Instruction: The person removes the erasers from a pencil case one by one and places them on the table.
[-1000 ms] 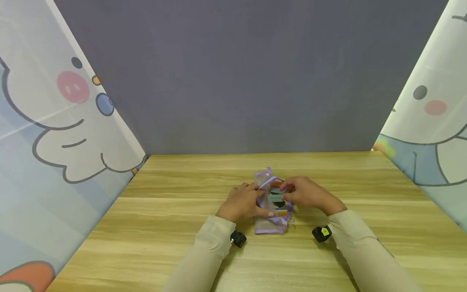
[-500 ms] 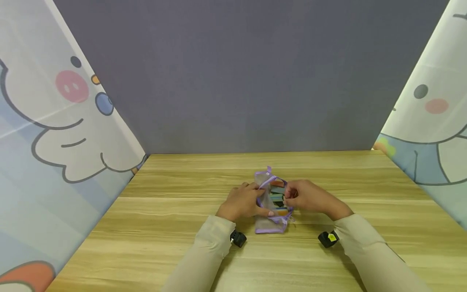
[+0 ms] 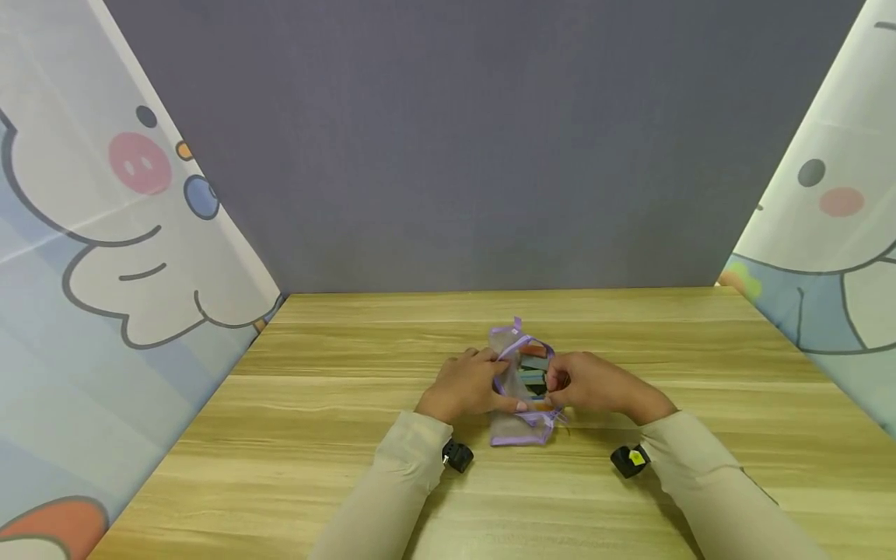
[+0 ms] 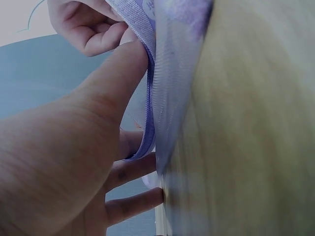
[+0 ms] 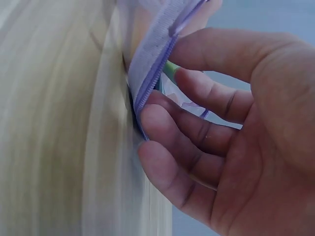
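Observation:
A see-through mesh zip pouch (image 3: 518,429) with purple edging lies on the table, its zipped mouth gaping. Several coloured bar-like pieces (image 3: 533,363) show inside, in red-orange, grey-blue, green and orange; their kind is unclear. My left hand (image 3: 467,386) rests on the pouch's left side with fingers spread. Its thumb (image 4: 118,73) and a finger reach under the purple rim in the left wrist view. My right hand (image 3: 591,381) pinches the right rim near the zip (image 5: 156,73) with curled fingers. A green bit (image 5: 170,69) shows beside its index fingertip.
The pouch lies around the middle of a wooden table (image 3: 350,350). A grey panel (image 3: 490,155) stands along the back edge. Cloths with cartoon prints (image 3: 140,257) hang at both sides. Each wrist wears a small black camera (image 3: 458,456).
My right hand has drawn back from over the pieces to the pouch's right rim, a little nearer to me. The left hand stays where it was.

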`<state>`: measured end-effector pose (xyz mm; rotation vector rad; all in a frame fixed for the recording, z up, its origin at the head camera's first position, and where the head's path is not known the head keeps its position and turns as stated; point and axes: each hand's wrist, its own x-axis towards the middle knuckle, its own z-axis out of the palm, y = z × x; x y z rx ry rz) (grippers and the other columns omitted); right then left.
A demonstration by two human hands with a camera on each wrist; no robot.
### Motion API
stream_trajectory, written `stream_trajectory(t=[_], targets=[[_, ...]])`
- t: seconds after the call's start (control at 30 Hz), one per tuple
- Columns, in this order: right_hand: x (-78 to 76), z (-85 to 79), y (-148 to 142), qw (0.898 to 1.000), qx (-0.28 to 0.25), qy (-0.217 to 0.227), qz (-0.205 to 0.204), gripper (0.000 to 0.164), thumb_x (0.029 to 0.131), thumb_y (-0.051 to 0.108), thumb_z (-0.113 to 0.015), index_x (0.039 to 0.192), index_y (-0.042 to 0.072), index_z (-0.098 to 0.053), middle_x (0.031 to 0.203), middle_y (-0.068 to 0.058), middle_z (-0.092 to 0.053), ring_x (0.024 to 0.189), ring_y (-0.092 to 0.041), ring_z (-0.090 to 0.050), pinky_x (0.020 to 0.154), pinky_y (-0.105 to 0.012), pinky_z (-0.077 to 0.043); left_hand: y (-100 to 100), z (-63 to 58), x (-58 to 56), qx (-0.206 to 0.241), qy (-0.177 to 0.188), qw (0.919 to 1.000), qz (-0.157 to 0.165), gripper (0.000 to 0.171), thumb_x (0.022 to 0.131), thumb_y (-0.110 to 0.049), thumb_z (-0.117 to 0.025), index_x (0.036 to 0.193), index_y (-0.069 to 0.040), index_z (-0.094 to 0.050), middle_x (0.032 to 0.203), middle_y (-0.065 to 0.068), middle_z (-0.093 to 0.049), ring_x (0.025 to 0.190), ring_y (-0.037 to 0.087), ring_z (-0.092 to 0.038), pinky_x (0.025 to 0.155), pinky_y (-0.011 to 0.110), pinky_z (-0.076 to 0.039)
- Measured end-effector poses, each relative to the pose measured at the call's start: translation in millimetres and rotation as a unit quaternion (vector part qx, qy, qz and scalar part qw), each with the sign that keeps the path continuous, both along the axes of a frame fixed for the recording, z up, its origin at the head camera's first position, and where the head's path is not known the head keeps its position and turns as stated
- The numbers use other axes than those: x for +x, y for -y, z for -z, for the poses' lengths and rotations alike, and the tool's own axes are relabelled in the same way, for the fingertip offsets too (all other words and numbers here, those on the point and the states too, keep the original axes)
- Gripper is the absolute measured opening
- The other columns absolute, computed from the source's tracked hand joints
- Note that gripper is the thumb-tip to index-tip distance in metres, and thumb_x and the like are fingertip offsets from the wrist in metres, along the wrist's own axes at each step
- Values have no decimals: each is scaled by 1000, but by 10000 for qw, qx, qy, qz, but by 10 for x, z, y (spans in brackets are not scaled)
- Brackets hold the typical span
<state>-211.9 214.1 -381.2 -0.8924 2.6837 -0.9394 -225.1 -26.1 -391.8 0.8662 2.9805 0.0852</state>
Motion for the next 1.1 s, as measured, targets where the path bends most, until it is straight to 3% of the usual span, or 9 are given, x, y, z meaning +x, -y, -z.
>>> stream_trajectory(t=[0.7,1.1], targets=[[-18,57,14,9994,-15,-117,-331,17,86,14,-79,85,13,-63,81,6,-61,71,-8,-57,63,-27,-51,11,-12,-8,104,-55,9999,54,89,79,-79,-62,149,-26,-51,142,-4,-52,123,24,-51,94,49,-47],[16,39,-1,9998,-37,-73,-190,15,88,11,-76,86,13,-62,81,5,-60,70,-10,-56,62,-28,-49,29,24,-33,271,88,9996,91,92,78,-81,-60,151,-25,-49,147,-3,-50,126,25,-50,96,51,-45]])
